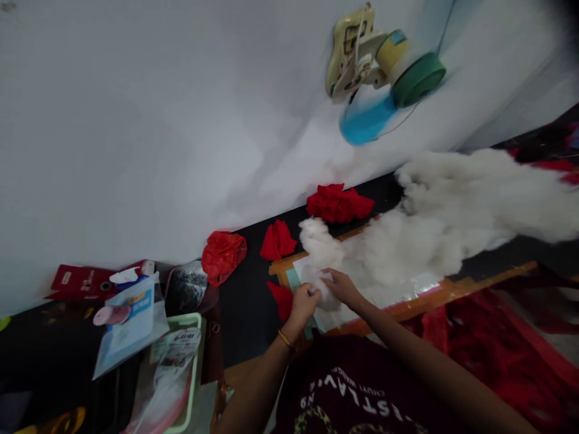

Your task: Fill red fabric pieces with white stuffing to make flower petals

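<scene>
My left fingers (313, 293) and right fingers (333, 275) are drawn narrow, pinching a white wad (329, 299) between them over the table (242, 313); I can't tell its long axis. Just beyond, a longer tuft (320, 242) slants from far left to near right.

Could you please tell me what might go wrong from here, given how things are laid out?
The left hand and right hand hold a small tuft of white fluff; stray fibres might cling to the red cloth piece beside the left hand.

The large fluff pile lies loose beyond the right forearm, so a careless sweep could perhaps drag some toward the red material below the table's near edge.
</scene>
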A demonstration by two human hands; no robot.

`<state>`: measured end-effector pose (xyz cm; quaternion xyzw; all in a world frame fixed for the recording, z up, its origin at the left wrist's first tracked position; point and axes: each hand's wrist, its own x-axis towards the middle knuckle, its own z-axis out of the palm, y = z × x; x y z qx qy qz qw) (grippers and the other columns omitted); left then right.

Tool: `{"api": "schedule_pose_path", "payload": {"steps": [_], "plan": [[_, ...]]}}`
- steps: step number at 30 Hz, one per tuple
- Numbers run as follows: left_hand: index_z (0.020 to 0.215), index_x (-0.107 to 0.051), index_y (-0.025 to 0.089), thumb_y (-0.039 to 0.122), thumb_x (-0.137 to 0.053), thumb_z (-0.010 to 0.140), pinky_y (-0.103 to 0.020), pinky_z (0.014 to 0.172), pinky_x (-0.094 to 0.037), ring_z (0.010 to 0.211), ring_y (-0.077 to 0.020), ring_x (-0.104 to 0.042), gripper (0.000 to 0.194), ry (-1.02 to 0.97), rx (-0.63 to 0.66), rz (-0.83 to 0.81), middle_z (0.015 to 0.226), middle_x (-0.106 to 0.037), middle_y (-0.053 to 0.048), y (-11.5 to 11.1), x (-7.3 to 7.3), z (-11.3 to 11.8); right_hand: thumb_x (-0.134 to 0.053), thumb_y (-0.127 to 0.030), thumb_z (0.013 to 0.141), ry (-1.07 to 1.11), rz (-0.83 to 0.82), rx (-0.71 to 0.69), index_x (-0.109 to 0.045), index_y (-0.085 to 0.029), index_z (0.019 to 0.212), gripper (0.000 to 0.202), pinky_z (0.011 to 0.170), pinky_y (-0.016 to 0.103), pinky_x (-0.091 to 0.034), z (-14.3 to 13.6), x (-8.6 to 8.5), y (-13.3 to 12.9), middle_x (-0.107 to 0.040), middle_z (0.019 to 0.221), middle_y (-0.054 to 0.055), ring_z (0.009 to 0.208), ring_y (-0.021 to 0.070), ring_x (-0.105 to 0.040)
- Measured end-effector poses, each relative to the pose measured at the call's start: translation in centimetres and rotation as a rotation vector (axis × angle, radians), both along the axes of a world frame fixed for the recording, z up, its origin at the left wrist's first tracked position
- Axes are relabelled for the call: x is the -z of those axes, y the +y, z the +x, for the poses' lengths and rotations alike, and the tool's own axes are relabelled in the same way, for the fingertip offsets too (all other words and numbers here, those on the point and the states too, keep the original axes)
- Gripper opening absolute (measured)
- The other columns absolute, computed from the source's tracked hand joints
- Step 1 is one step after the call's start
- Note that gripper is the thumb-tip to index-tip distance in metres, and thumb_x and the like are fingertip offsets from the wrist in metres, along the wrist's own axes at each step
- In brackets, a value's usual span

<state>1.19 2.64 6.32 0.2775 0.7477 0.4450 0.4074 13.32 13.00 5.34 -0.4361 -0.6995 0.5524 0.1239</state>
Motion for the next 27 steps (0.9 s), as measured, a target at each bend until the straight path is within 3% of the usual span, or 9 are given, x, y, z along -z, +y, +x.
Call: {"api": "schedule_pose_path", "payload": {"steps": [3, 5, 10, 16, 21, 24, 27], "plan": [[0.058, -0.054, 0.018, 0.026, -0.060, 0.067, -0.024, 0.053, -0.026, 0.052, -0.0101, -0.035, 0.013, -0.033, -0.034, -0.007, 0.052, -0.041, 0.006, 0.0, 0.5, -0.6, -0.053, -0.044, 0.085, 0.171, -0.191, -0.030, -0.065, -0.020, 0.113, 0.039, 0.078, 0.035, -0.053, 0.4, -0.4, -0.4, -0.073, 0.102, 0.006, 0.090, 0.0223, -0.065], [0.061, -0.056, 0.018, 0.028, -0.060, 0.067, -0.023, 0.052, -0.027, 0.051, -0.0100, -0.036, 0.012, -0.056, -0.039, -0.002, 0.053, -0.043, 0.006, 0.0, 0.7, -0.9, -0.058, -0.044, 0.082, 0.226, -0.266, -0.071, -0.061, -0.020, 0.119, 0.045, 0.079, 0.034, -0.054, 0.6, -0.5, -0.6, -0.072, 0.107, 0.006, 0.093, 0.0221, -0.065], [0.064, -0.058, 0.018, 0.035, -0.064, 0.068, -0.022, 0.050, -0.028, 0.050, -0.0100, -0.038, 0.019, -0.103, -0.030, 0.007, 0.052, -0.044, 0.005, -0.1, 0.5, -1.2, -0.058, -0.032, 0.070, 0.207, -0.288, 0.021, -0.062, -0.018, 0.101, 0.034, 0.067, 0.031, -0.053, 0.7, -0.4, -0.3, -0.071, 0.085, 0.003, 0.074, 0.0200, -0.065], [0.065, -0.062, 0.016, 0.043, -0.069, 0.069, -0.023, 0.054, -0.034, 0.057, -0.0130, -0.047, 0.028, -0.150, -0.057, 0.002, 0.056, -0.053, 0.002, -0.7, 0.7, -2.7, -0.058, -0.034, 0.071, 0.169, -0.296, 0.051, -0.064, -0.017, 0.092, 0.028, 0.064, 0.031, -0.053, 1.9, -1.0, 0.8, -0.071, 0.081, 0.005, 0.071, 0.0208, -0.064], [0.066, -0.060, 0.018, 0.044, -0.067, 0.073, -0.023, 0.049, -0.032, 0.050, -0.0114, -0.043, 0.028, -0.172, -0.091, 0.005, 0.052, -0.049, 0.004, -0.4, 1.0, -2.1, -0.060, -0.045, 0.079, 0.232, -0.317, -0.015, -0.057, -0.020, 0.121, 0.049, 0.078, 0.034, -0.055, 1.4, -2.0, 0.4, -0.071, 0.108, 0.007, 0.094, 0.0234, -0.067], [0.072, -0.060, 0.019, 0.043, -0.066, 0.074, -0.023, 0.046, -0.031, 0.045, -0.0101, -0.043, 0.025, -0.190, -0.097, 0.020, 0.054, -0.051, 0.004, 0.1, 0.8, -1.2, -0.070, -0.034, 0.069, 0.242, -0.280, -0.112, -0.053, -0.019, 0.127, 0.062, 0.081, 0.035, -0.054, 0.8, -1.9, -0.1, -0.070, 0.113, 0.008, 0.097, 0.0246, -0.065], [0.073, -0.060, 0.018, 0.042, -0.069, 0.071, -0.022, 0.044, -0.030, 0.044, -0.0088, -0.042, 0.026, -0.215, -0.098, 0.041, 0.055, -0.052, 0.005, 0.3, 0.6, -0.9, -0.064, -0.018, 0.060, 0.203, -0.225, -0.104, -0.060, -0.019, 0.112, 0.052, 0.072, 0.031, -0.053, 0.7, -1.3, -0.1, -0.072, 0.094, 0.004, 0.082, 0.0211, -0.064]]}}
